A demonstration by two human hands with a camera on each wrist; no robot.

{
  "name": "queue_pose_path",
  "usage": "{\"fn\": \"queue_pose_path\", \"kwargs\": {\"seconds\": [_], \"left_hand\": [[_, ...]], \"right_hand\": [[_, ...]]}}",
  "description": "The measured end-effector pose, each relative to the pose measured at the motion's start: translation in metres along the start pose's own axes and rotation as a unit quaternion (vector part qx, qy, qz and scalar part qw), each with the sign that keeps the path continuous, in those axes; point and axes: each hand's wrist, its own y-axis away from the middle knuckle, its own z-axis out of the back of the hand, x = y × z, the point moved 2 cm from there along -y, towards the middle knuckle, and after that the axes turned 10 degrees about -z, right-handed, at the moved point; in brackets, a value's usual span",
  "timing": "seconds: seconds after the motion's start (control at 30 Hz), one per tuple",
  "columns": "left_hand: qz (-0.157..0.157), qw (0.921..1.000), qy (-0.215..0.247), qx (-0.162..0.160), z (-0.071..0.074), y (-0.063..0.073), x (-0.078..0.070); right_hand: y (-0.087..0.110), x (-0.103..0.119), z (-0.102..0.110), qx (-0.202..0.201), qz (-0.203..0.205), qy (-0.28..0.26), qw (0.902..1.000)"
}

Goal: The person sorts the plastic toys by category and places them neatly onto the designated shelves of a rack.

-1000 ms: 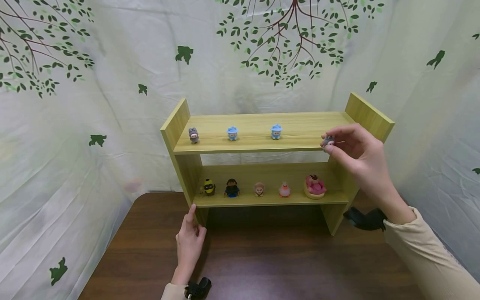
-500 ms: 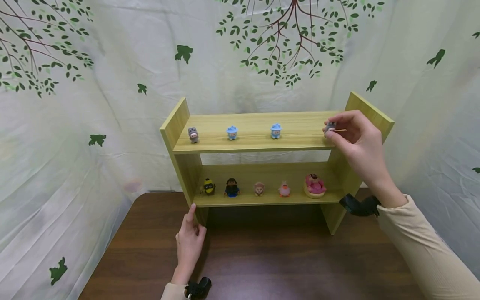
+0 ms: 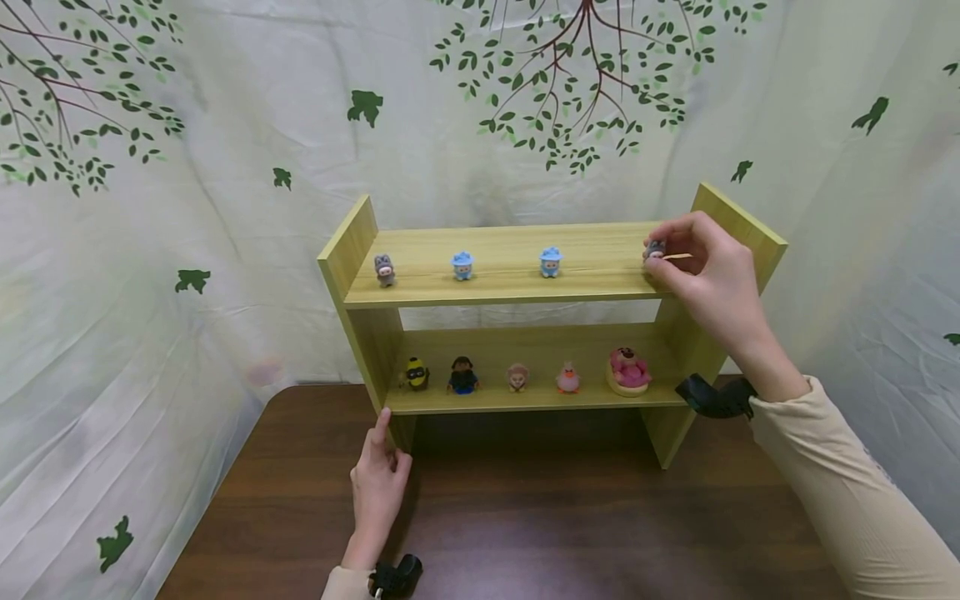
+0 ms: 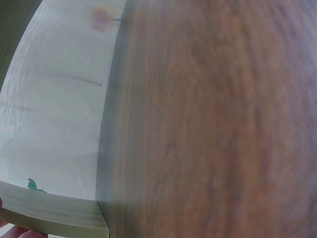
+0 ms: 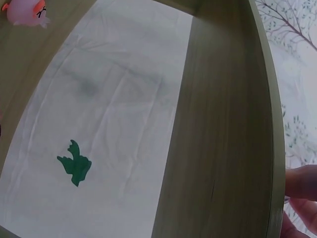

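My right hand (image 3: pixel 708 267) pinches a small grey bunny-eared figurine (image 3: pixel 655 249) between thumb and fingers, at the right end of the upper shelf; whether its base touches the board is hidden. In the right wrist view those fingers (image 5: pixel 302 183) show past the shelf's front edge. My left hand (image 3: pixel 378 483) grips the lower left side panel of the wooden display shelf (image 3: pixel 525 410), index finger along its front edge. On the upper board stand another grey bunny-eared figurine (image 3: pixel 385 271) and two blue-hatted figurines (image 3: pixel 462 265), (image 3: pixel 551 262), spaced apart.
Several figurines line the lower board: a yellow one with dark glasses (image 3: pixel 417 375), a dark-clothed one (image 3: pixel 462 377), a small pinkish-brown one (image 3: pixel 517 378), a pink duck-like one (image 3: pixel 567 379) and a pink bear (image 3: pixel 628 372). The shelf stands on a brown table (image 3: pixel 525 517) before a leaf-printed curtain (image 3: pixel 420 150).
My right hand has risen and moved slightly back with the grey figurine, from before the upper board's front edge to over the board. The left hand has stayed in place.
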Motion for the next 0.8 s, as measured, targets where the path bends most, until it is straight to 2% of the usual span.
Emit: {"fn": "queue_pose_path", "kwargs": {"seconds": [0.5, 0.8], "left_hand": [[0.006, 1.0000, -0.002, 0.001, -0.0005, -0.0002, 0.0003], [0.001, 1.0000, -0.008, 0.001, -0.0012, 0.0006, 0.0013]], "right_hand": [[-0.0023, 0.0012, -0.0024, 0.003, -0.008, 0.036, 0.9993], [-0.0017, 0.0005, -0.0019, 0.011, -0.013, 0.031, 0.9994]]}}
